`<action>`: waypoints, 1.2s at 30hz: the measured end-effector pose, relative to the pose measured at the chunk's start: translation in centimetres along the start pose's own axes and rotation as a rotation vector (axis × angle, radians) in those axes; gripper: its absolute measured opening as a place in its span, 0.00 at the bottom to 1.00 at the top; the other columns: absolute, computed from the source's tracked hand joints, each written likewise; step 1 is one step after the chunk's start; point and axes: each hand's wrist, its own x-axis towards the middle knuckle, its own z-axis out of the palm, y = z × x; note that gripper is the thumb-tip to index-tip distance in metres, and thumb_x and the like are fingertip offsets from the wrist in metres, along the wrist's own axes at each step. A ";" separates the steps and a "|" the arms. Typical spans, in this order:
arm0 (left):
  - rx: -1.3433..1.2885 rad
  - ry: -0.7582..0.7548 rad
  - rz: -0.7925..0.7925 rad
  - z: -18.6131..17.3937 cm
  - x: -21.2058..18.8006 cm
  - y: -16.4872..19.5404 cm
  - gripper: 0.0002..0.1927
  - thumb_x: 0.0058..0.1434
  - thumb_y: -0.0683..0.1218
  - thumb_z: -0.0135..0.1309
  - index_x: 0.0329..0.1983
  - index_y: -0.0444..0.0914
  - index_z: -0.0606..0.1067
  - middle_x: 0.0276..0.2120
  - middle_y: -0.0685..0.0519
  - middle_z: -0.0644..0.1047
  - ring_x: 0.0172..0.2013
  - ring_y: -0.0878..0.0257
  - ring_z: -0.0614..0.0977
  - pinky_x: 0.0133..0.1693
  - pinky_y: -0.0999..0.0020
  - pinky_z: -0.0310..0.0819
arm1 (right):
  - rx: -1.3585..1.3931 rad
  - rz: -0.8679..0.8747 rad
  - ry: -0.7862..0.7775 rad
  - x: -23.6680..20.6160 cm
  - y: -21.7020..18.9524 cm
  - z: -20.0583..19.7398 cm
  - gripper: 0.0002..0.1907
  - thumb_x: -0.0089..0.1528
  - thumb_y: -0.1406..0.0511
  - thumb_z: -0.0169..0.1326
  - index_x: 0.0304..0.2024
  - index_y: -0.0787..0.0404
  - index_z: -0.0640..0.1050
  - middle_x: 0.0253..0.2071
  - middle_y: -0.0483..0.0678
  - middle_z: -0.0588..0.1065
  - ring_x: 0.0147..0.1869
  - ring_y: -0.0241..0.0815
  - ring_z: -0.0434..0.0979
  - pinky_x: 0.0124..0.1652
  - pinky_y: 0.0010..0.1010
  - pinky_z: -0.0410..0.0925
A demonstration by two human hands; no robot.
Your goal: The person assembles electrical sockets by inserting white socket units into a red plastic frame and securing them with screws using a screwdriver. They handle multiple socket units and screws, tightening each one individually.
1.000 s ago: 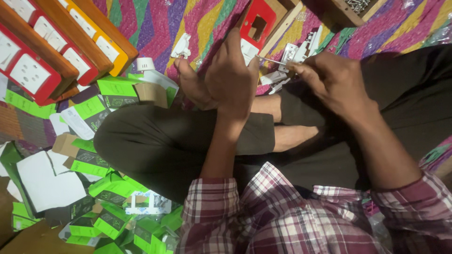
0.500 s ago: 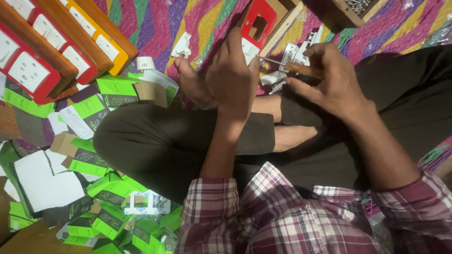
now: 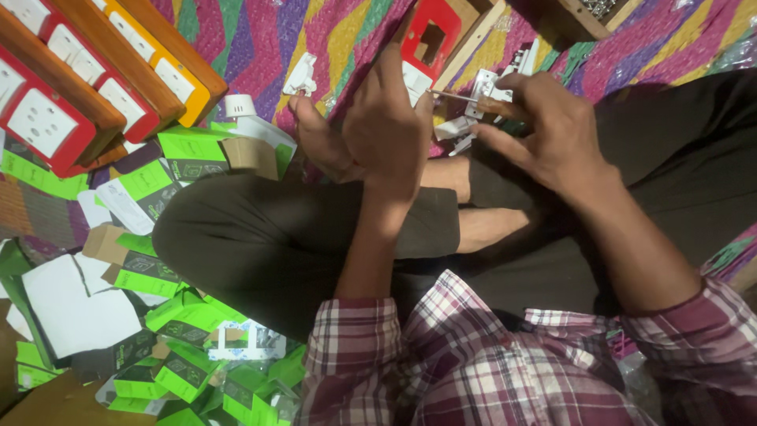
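Screwdriver (image 3: pixel 473 99) in right hand (image 3: pixel 552 134)

Green-and-black small cartons (image 3: pixel 189 371) heaped at lower left, torn white card (image 3: pixel 71 312) among them. Wooden boards with red and yellow socket plates (image 3: pixel 47 118) upper left. Multicoloured striped mat (image 3: pixel 260 35) beneath

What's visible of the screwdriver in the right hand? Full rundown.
The screwdriver shows a thin, pale metal shaft and a brownish handle, mostly hidden inside the right hand, which grips it. It lies nearly level, tip pointing toward the left hand, where it meets a white part held against the red plate. The tip itself is too small to make out.
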 end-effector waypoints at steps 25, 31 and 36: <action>0.018 -0.038 -0.023 0.7 -0.2 -0.5 0.31 0.57 0.45 0.66 0.62 0.36 0.67 0.46 0.40 0.79 0.46 0.44 0.83 0.47 0.51 0.78 | 0.050 0.078 0.007 -2.1 2.7 1.5 0.13 0.66 0.66 0.70 0.54 0.57 0.86 0.35 0.45 0.72 0.36 0.33 0.71 0.29 0.24 0.64; 0.018 -0.014 0.006 1.1 -0.3 -0.6 0.33 0.55 0.46 0.67 0.61 0.36 0.67 0.46 0.39 0.79 0.46 0.43 0.84 0.45 0.53 0.78 | 0.078 0.017 0.067 -2.4 2.9 1.6 0.12 0.67 0.69 0.72 0.52 0.58 0.86 0.40 0.47 0.70 0.38 0.33 0.72 0.33 0.21 0.67; -0.009 -0.020 -0.019 1.1 -0.5 -0.7 0.32 0.54 0.46 0.66 0.60 0.36 0.68 0.45 0.40 0.80 0.46 0.44 0.84 0.45 0.53 0.79 | 0.087 0.052 0.069 -2.4 2.8 1.7 0.12 0.66 0.69 0.72 0.51 0.59 0.86 0.40 0.47 0.69 0.35 0.33 0.70 0.30 0.22 0.65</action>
